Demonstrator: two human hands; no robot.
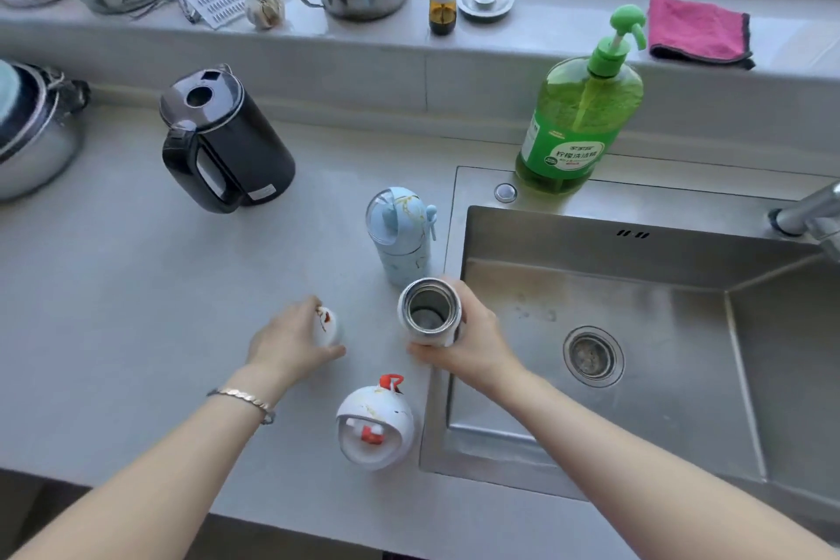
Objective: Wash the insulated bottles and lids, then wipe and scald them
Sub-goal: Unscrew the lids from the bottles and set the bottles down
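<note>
Now right hand (472, 346) wrapped round open white bottle (427, 309), upright at counter (136, 309) edge beside sink (591, 196); left hand (286, 341) curled on small white lid piece (329, 325). Steel, rigid, likely slippery wet: grip mid-body.

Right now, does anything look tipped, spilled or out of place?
Only the white lid: it lies tipped on its side on the counter near the sink edge and might roll. No spill or damage shows. The blue bottle stands capped; the right hand grips the open bottle, the left hand a small cap.
</note>
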